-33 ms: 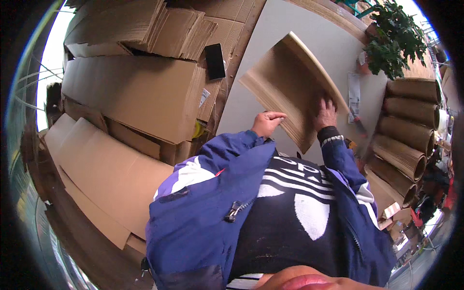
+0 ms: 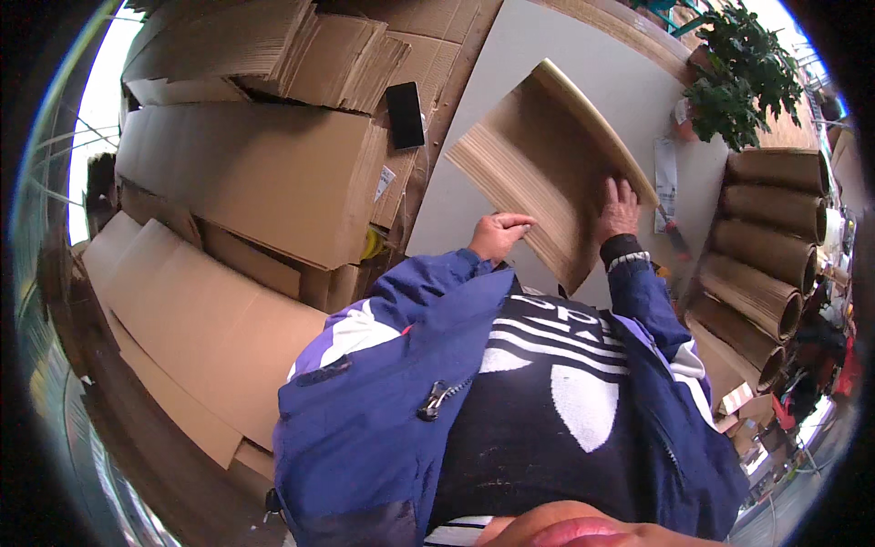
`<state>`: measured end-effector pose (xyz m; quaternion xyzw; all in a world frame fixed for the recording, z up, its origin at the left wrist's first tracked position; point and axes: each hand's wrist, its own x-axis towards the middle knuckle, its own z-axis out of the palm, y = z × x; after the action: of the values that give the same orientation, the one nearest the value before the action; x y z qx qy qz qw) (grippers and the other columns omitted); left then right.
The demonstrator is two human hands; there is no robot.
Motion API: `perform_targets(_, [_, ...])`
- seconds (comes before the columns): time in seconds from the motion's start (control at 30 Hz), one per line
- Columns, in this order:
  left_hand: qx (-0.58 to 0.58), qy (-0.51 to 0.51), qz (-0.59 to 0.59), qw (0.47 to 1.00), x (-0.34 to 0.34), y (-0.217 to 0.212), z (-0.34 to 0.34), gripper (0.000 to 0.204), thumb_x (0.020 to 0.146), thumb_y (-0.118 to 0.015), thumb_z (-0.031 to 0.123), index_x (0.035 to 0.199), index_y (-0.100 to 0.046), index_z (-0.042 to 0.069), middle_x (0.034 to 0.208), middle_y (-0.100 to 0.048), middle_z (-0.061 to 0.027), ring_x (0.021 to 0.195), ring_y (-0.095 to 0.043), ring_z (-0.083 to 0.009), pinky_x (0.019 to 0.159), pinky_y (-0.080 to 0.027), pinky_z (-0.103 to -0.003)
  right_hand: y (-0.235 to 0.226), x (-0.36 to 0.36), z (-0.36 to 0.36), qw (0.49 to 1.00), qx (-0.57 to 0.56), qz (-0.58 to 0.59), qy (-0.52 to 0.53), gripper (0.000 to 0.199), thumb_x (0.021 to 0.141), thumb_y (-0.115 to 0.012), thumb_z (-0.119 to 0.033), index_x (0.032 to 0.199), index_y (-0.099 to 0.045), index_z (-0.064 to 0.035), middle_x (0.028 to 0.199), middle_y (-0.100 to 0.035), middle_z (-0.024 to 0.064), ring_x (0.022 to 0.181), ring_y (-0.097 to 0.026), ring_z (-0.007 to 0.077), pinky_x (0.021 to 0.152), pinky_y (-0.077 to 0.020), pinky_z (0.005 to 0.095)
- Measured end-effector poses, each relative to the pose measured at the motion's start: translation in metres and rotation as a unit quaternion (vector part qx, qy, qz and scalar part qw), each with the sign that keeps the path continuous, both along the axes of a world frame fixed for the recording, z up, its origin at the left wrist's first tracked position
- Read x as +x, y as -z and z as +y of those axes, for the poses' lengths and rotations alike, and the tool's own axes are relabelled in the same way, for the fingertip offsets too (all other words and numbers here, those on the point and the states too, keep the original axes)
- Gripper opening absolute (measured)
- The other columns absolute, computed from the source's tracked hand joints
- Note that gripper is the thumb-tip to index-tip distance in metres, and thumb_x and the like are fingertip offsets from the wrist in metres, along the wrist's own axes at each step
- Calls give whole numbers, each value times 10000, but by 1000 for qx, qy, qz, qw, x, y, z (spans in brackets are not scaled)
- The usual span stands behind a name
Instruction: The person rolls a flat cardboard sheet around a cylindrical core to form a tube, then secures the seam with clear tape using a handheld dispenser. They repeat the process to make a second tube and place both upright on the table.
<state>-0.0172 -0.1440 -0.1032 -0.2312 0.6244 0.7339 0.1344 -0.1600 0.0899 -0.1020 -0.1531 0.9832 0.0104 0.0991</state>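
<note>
A brown cardboard sheet (image 2: pixel 547 164), bent into a trough with its far right side curling up, lies on the pale tabletop (image 2: pixel 510 73). Fine parallel creases run along its left part. My left hand (image 2: pixel 497 237) is at the left edge of the sheet, thumb and forefinger pinched together; what is between the fingertips is too small to make out. Resting on the inside of the curl is my right hand (image 2: pixel 620 214), fingers stretched out and spread. Just beyond the right hand lies a knife-like tool with a red and dark handle (image 2: pixel 673 235).
Stacks of flat cardboard (image 2: pixel 246 173) fill the left side, with a black phone (image 2: pixel 406 116) on cardboard beside the table. Several rolled cardboard tubes (image 2: pixel 752 283) line the right. A leafy potted plant (image 2: pixel 743 87) and a white paper strip (image 2: pixel 666 169) are at the far right.
My right hand has shifted slightly right and its fingers show more plainly against the curl. The sheet's left edge has moved a little left. My left hand stays pinched, slightly farther left.
</note>
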Motion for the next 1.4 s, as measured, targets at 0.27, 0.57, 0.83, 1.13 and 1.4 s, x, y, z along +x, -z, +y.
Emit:
perform_targets(0.27, [48,-57,48,996,63,-8,0,188,929,-649,34,1096,-736,32,1005,-732,-41,907,-670,-121,827,-553,-269,3,-42,45,996,-42,82,19,704,825,-733,-384,1449,-463,-201,1461,-492,131,1355,-435,310,1100,-361,467])
perform_targets(0.57, [40,-169,52,984,113,-15,13,193,943,-607,30,1098,-722,25,1009,-716,-50,907,-663,-124,811,-570,-283,63,13,69,699,-464,-413,355,780,772,-839,-369,1384,-452,-81,1163,-623,100,1008,-638,261,792,-551,409])
perform_targets(0.83, [61,-120,49,990,108,-3,-14,283,922,-632,51,1200,-684,65,1053,-709,-37,923,-656,-110,795,-567,-279,98,62,30,485,-601,-541,335,518,956,-657,-323,1399,-472,-127,1226,-635,82,1017,-661,285,848,-562,424])
perform_targets(1.13, [-681,-117,-91,717,143,10,-208,558,867,-658,209,1388,-502,87,1296,-558,-148,1119,-588,-345,940,-479,-483,119,9,32,488,-522,-392,579,538,829,-690,-262,1340,-540,-186,1392,-523,95,1279,-507,295,1053,-412,573])
perform_targets(1.4, [-780,25,-170,601,155,34,-257,506,867,-554,133,1364,-471,87,1179,-518,-170,932,-603,-356,714,-555,-428,126,39,-13,662,-320,-438,518,463,817,-714,-229,1251,-592,-124,1210,-593,119,1098,-581,309,952,-475,473])
